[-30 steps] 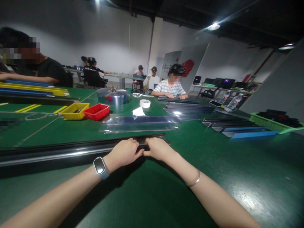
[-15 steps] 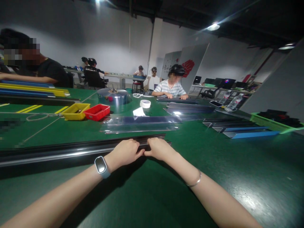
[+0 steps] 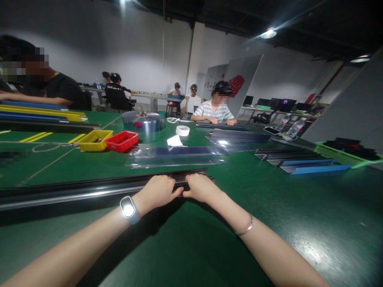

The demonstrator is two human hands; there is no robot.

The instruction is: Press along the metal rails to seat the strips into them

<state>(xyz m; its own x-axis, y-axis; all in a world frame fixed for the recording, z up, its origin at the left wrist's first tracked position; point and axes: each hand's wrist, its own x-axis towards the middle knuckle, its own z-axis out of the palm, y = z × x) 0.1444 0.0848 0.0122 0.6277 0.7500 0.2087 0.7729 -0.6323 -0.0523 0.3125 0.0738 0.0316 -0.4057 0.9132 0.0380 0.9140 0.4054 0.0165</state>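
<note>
A long, dark, glossy channel profile (image 3: 89,192) lies across the green table (image 3: 269,231), running from the left edge to just past my hands. Near its right end, my left hand (image 3: 160,190) is closed round it, thumb on the near side. Right beside, my right hand (image 3: 199,187) grips the same profile, and the two thumbs almost meet. Most fingertips are hidden behind the profile. Beyond it lie clear plastic strips (image 3: 176,160).
A yellow bin (image 3: 95,143) and a red bin (image 3: 122,142) stand at left-centre, with a tape roll (image 3: 182,130) farther back. Blue and black profiles (image 3: 320,169) and a green basket (image 3: 344,157) are at right. One co-worker (image 3: 215,109) sits opposite, another (image 3: 60,89) at left.
Both hands keep their hold on the profile with barely any movement. The left wrist has turned slightly, and the watch face now shines brighter.
</note>
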